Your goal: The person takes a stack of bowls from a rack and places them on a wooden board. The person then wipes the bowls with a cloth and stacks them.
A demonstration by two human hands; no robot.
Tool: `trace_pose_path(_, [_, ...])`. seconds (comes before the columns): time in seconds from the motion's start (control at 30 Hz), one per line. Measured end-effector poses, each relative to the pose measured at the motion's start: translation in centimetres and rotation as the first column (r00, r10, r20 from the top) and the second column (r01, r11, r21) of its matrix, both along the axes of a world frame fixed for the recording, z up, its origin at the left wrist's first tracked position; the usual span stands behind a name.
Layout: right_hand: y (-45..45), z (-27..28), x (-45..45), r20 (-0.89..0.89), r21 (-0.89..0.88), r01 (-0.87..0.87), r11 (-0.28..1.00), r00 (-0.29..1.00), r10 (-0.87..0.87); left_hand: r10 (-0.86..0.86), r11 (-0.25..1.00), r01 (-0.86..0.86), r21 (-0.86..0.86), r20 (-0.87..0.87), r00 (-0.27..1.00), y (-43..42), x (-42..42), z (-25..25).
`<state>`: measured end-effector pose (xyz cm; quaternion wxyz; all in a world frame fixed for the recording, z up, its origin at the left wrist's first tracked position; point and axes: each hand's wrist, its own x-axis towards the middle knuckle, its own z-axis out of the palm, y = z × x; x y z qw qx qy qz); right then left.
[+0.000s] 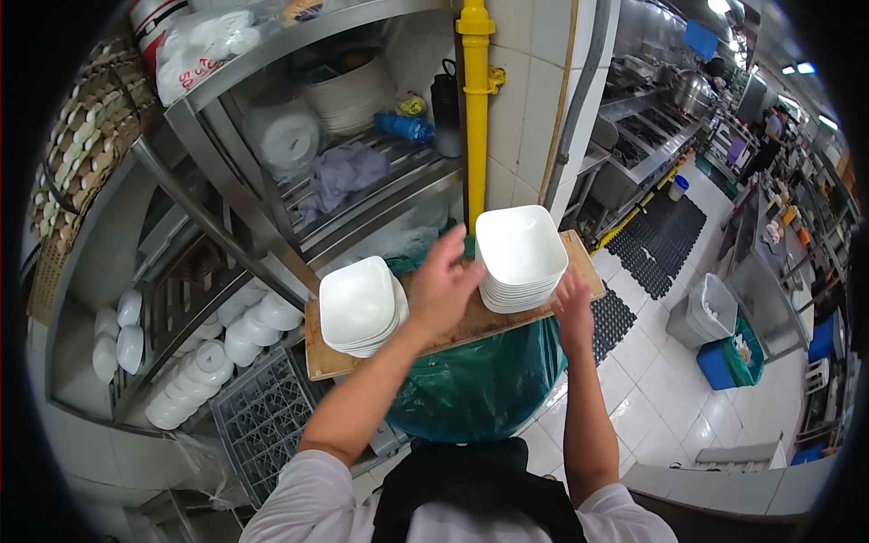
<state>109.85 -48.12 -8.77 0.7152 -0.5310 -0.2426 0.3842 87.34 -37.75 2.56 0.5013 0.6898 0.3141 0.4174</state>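
Two stacks of white square bowls stand on a wooden board laid over a bin with a green liner. The taller stack (pixel 521 246) is on the right, the lower one (pixel 359 303) on the left. My left hand (pixel 444 282) is between the stacks, beside the left wall of the taller one, fingers apart and slightly blurred. At the right side of that same stack is my right hand (pixel 573 308), its fingers stretched upward. Neither hand holds a bowl. Whether the fingertips touch the stack is unclear.
A metal shelf (pixel 235 77) with dishes and a cloth rises behind the board (pixel 444 337), next to a yellow pipe (pixel 475 109). Round white bowls (pixel 210 362) and a grey rack (pixel 267 412) are at left. Bins (pixel 701 312) stand at right; a person (pixel 772 136) is far back.
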Motion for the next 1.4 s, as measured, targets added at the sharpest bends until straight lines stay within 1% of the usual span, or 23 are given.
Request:
trace_pose_path(0.07, [-3.9, 0.5, -0.2, -0.037, 0.03, 0.067, 0.997, 0.997, -0.066, 0.07, 0.977, -0.082, 0.198, 0.069, 0.995, 2.9, -2.2, 4.5])
trace_pose_path(0.1, [-5.8, 0.7, -0.4, -0.056, 0.033, 0.1, 0.994, 0.994, -0.099, 0.151, 0.964, -0.157, 0.215, 0.044, 0.988, 6.2, -3.5, 5.4])
trace_pose_path(0.13, [-7.8, 0.2, -0.5, -0.059, 0.025, 0.107, 0.994, 0.993, -0.106, 0.288, 0.907, -0.254, 0.335, -0.055, 0.956, 9.5, -4.7, 6.6])
trace_pose_path(0.17, [-9.7, -0.5, -0.6, -0.062, 0.018, 0.119, 0.993, 0.991, -0.118, 0.451, 0.822, -0.325, 0.468, -0.186, 0.873, 12.7, -5.9, 7.2])
trace_pose_path(0.23, [-13.0, -2.0, -1.1, -0.084, -0.02, 0.131, 0.991, 0.988, -0.132, 0.728, 0.552, -0.329, 0.766, -0.25, 0.639, 22.3, -8.8, 2.0])
trace_pose_path(0.3, [-15.8, -2.7, -2.0, -0.063, -0.136, 0.122, 0.983, 0.989, -0.131, 0.765, 0.623, -0.215, 0.752, -0.528, 0.368, 25.7, -11.4, -0.5])
trace_pose_path(0.37, [-18.2, -3.7, -3.2, -0.1, -0.175, 0.137, 0.975, 0.983, -0.156, 0.35, 0.936, -0.219, 0.274, -0.677, 0.648, 34.2, -14.5, -5.5])
trace_pose_path(0.43, [-19.9, -4.0, -4.4, -0.096, -0.209, 0.116, 0.971, 0.986, -0.138, 0.355, 0.932, -0.104, 0.348, -0.81, 0.467, 34.7, -14.9, -6.1])
trace_pose_path(0.53, [-20.8, -3.3, -5.6, -0.083, -0.265, 0.088, 0.96, 0.99, -0.114, 0.706, 0.705, -0.207, 0.678, -0.643, 0.297, 36.0, -14.3, -8.0])
trace_pose_path(0.57, [-20.9, -3.1, -6.1, -0.081, -0.283, 0.078, 0.956, 0.991, -0.105, 0.637, 0.769, -0.463, 0.44, -0.464, 0.616, 36.9, -14.0, -8.1])
trace_pose_path(0.6, [-20.8, -3.0, -6.5, -0.081, -0.281, 0.054, 0.958, 0.993, -0.08, 0.58, 0.815, -0.57, 0.106, -0.15, 0.801, 36.4, -13.1, -5.6])
trace_pose_path(0.67, [-19.9, -2.4, -7.4, -0.089, -0.273, -0.004, 0.962, 0.996, -0.021, 0.452, 0.888, -0.459, -0.027, 0.233, 0.861, 32.9, -12.0, 1.8])
trace_pose_path(0.73, [-18.5, -2.0, -8.4, -0.093, -0.245, -0.109, 0.963, 0.992, 0.089, 0.333, 0.925, -0.379, 0.024, 0.429, 0.84, 29.0, -12.8, 9.5])
trace_pose_path(0.8, [-16.6, -1.5, -9.7, -0.09, -0.209, -0.223, 0.952, 0.974, 0.208, 0.13, 0.915, -0.33, 0.23, 0.608, 0.783, 24.4, -15.0, 16.4])
trace_pose_path(0.87, [-14.4, 0.1, -11.2, -0.07, -0.161, -0.359, 0.919, 0.933, 0.352, 0.133, 0.844, -0.44, 0.306, 0.676, 0.725, 17.8, -18.1, 21.5])
trace_pose_path(0.93, [-12.1, 2.0, -12.9, -0.018, -0.071, -0.488, 0.87, 0.873, 0.488, 0.044, 0.772, -0.469, 0.429, 0.7, 0.713, 12.6, -22.1, 24.1])
trace_pose_path(1.0, [-9.8, 5.0, -14.7, 0.051, 0.027, -0.631, 0.776, 0.776, 0.629, -0.053, 0.758, -0.418, 0.5, 0.687, 0.725, 7.9, -26.6, 24.2])
trace_pose_path(1.07, [-8.0, 9.1, -17.3, 0.146, 0.115, -0.729, 0.675, 0.685, 0.714, -0.059, 0.723, -0.438, 0.534, 0.68, 0.731, 1.8, -29.0, 23.3])
trace_pose_path(1.1, [-7.1, 11.3, -18.8, 0.209, 0.159, -0.76, 0.631, 0.65, 0.73, 0.059, 0.698, -0.555, 0.452, 0.737, 0.673, -0.8, -29.7, 22.3])
trace_pose_path(1.17, [-5.3, 13.7, -22.3, 0.453, 0.252, -0.73, 0.636, 0.669, 0.589, 0.231, 0.623, -0.715, 0.317, 0.798, 0.556, -5.7, -31.5, 20.2])
trace_pose_path(1.23, [-3.3, 15.9, -25.1, 0.802, 0.177, -0.741, 0.648, 0.491, 0.341, 0.263, 0.594, -0.745, 0.304, 0.802, 0.536, -9.4, -33.1, 17.2])
trace_pose_path(1.33, [-2.0, 16.5, -30.2, 0.822, 0.181, -0.895, 0.407, 0.365, 0.437, 0.382, 0.596, -0.776, 0.206, 0.777, 0.5, -13.3, -34.3, 12.5])
trace_pose_path(1.4, [-1.9, 15.1, -31.9, 0.677, 0.015, -0.988, 0.153, 0.123, 0.726, 0.507, 0.617, -0.782, 0.082, 0.719, 0.475, -14.3, -34.6, 9.1])
